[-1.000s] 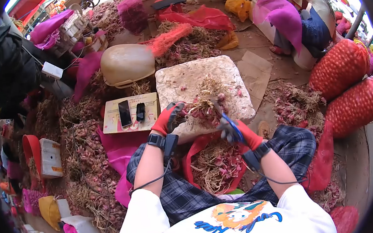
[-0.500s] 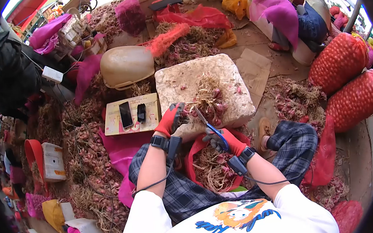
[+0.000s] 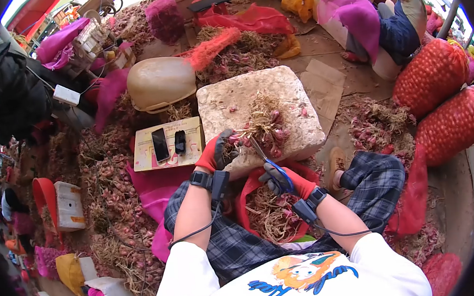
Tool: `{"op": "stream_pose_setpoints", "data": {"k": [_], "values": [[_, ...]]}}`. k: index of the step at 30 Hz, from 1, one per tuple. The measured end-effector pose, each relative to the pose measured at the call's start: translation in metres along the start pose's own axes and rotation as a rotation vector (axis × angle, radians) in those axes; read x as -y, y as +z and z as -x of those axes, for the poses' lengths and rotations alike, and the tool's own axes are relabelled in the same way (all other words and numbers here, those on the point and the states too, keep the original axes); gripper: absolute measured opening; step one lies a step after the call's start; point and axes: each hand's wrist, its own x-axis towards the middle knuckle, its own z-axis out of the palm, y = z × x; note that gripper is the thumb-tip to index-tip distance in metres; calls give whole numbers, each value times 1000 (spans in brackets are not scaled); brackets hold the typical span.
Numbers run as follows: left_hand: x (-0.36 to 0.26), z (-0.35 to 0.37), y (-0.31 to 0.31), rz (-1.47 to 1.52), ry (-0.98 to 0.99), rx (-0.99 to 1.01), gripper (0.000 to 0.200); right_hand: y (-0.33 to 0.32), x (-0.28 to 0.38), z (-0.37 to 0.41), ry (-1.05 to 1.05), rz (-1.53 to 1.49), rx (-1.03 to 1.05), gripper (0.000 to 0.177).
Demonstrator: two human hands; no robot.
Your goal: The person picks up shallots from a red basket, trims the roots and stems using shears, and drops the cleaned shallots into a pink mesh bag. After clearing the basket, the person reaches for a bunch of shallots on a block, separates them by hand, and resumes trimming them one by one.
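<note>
My left hand (image 3: 218, 151), in a red and grey glove, is closed around a shallot (image 3: 235, 139) at the near left edge of the pale foam block (image 3: 219, 101). In my gloved right hand (image 3: 286, 180) are blue-handled scissors (image 3: 274, 168), their blades pointing up and left to the dry stems by my left hand. On top of the block lies a bunch of shallots (image 3: 269, 124) with long dry stalks. Below both hands, between my knees, a red container (image 3: 242, 204) holds cut dry stems and shallot tops (image 3: 273, 212).
Left of the block, a phone (image 3: 160, 144) and a small black device (image 3: 180, 142) rest on a flat box (image 3: 147, 161). Loose shallots (image 3: 121, 214) cover the floor at left. Full red net sacks (image 3: 431, 80) stand at right, and a person (image 3: 398, 27) sits behind them.
The scissors have shifted slightly, their handles turning a little right and down. My left hand stays nearly in place at the block's edge. The person at upper right has leaned.
</note>
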Motion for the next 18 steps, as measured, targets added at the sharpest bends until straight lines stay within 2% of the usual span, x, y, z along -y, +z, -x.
{"op": "stream_pose_setpoints", "data": {"k": [7, 10, 13, 16, 18], "values": [[-1, 6, 9, -47, 10, -31, 34, 8, 4, -2, -101, -19, -81, 52], [1, 2, 5, -178, 73, -88, 38, 0, -1, 4, -11, 108, -33, 56], [0, 10, 7, -309, 175, -67, 43, -3, -11, 11, 57, 37, 20, 61], [-3, 11, 9, -441, 153, -56, 39, -1, -8, 9, 10, 23, 18, 65], [-5, 18, 16, -448, 126, -81, 42, 4, 0, -1, -7, -16, -5, 59]]}}
